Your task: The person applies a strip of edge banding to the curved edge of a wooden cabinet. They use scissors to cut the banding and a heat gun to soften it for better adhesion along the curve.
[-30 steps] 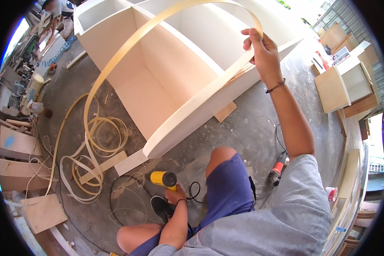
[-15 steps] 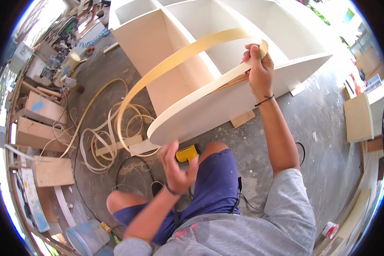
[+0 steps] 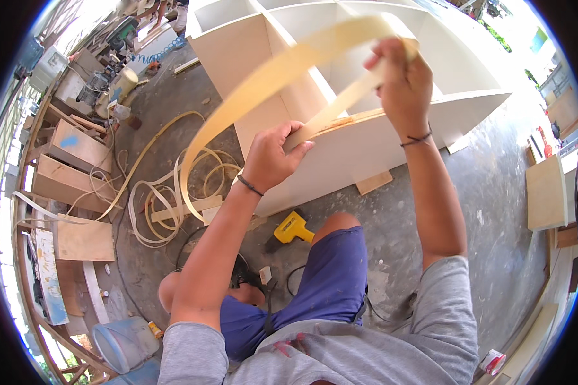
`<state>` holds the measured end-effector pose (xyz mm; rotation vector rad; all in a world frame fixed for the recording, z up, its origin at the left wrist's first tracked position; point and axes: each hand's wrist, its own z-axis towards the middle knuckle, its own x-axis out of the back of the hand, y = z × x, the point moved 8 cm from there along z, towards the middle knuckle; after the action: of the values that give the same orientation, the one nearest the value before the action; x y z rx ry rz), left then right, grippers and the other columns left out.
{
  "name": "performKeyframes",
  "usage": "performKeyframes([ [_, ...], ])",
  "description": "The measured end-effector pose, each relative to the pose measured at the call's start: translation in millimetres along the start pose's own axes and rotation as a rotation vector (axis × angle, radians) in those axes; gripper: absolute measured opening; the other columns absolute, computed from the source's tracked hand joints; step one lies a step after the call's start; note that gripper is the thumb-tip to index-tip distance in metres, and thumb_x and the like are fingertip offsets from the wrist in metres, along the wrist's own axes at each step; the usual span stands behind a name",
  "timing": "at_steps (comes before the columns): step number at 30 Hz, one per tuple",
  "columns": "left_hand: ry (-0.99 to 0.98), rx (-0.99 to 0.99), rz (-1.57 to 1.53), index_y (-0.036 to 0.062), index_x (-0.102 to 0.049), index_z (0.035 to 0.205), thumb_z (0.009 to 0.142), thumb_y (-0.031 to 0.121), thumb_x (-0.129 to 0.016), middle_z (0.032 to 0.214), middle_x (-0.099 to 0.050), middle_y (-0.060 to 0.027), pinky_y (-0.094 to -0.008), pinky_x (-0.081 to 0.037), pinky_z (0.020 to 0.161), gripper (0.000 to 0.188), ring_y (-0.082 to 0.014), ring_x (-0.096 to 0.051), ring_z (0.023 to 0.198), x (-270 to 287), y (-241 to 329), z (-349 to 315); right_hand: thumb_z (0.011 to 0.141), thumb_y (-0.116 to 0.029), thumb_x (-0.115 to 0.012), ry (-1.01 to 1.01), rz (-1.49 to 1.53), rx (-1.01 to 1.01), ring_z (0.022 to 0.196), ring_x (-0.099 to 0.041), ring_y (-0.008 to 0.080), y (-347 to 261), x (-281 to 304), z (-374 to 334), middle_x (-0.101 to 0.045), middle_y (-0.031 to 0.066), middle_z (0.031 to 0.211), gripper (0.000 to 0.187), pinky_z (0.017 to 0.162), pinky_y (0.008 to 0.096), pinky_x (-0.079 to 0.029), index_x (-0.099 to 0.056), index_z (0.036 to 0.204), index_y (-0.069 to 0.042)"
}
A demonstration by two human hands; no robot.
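My right hand (image 3: 406,83) is closed on a pale edge banding strip (image 3: 263,80), holding it up over the edge of a white shelf unit (image 3: 340,157). From there the strip arches to the left and drops toward the floor. My left hand (image 3: 273,157) presses the strip's other stretch against the curved panel edge, thumb on the near side and fingers over the top. Between the hands the strip stands off the panel, where a bare brown wood edge (image 3: 347,122) shows. A yellow heat gun (image 3: 293,228) lies on the floor by my knee.
Loose coils of strip (image 3: 157,215) lie on the floor to the left, with cords near my feet. Wooden boxes (image 3: 77,173) and a blue bucket (image 3: 125,343) line the left side. A small cabinet (image 3: 546,196) stands at right. Wood blocks (image 3: 374,182) sit under the unit.
My left hand has moved up from above the heat gun onto the panel edge and closed on the strip. My right hand has risen, lifting the strip away from the edge.
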<state>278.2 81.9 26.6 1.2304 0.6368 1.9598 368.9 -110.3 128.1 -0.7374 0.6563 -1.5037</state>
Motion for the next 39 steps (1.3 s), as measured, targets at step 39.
performKeyframes([
  [39, 0.03, -0.088, 0.107, -0.0056, -0.068, 0.103, 0.088, 0.025, -0.068, 0.098, -0.07, -0.021, -0.0381, -0.055, 0.078, 0.034, -0.0343, -0.069, 0.088, -4.6, 3.9, -4.7, 0.098, -0.038, -0.055, 0.433, -0.117, -0.55, 0.052, -0.048, 0.0095, 167.3, 174.5, 30.4, -0.05, 0.0003, 0.061, 0.038, 0.048, 0.0234, -0.038, -0.063, 0.083, -0.005],
])
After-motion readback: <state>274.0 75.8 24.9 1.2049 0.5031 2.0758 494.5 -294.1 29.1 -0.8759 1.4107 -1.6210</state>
